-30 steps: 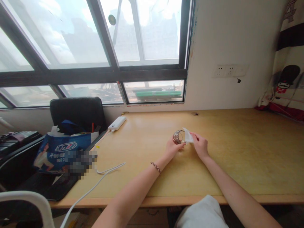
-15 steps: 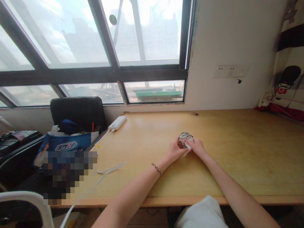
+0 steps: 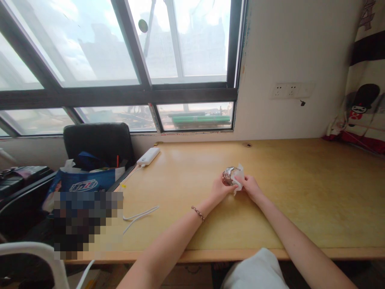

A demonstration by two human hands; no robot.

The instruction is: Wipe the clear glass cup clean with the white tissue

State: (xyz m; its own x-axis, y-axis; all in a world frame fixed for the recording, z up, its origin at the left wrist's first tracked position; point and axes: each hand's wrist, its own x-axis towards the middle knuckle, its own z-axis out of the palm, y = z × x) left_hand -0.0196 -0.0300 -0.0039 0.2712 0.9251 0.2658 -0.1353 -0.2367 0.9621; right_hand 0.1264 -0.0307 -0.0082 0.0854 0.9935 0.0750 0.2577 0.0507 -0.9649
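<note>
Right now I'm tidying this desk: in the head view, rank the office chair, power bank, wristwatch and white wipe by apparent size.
1. office chair
2. power bank
3. wristwatch and white wipe: look alike, both partly hidden by fingers, so unranked.

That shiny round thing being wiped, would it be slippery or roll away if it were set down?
The shiny metallic object looks smooth and glossy, so probably slippery; the left hand cups it. Its rounded outline suggests it could roll. The white tissue under the right hand is crumpled, so likely limp.
</note>
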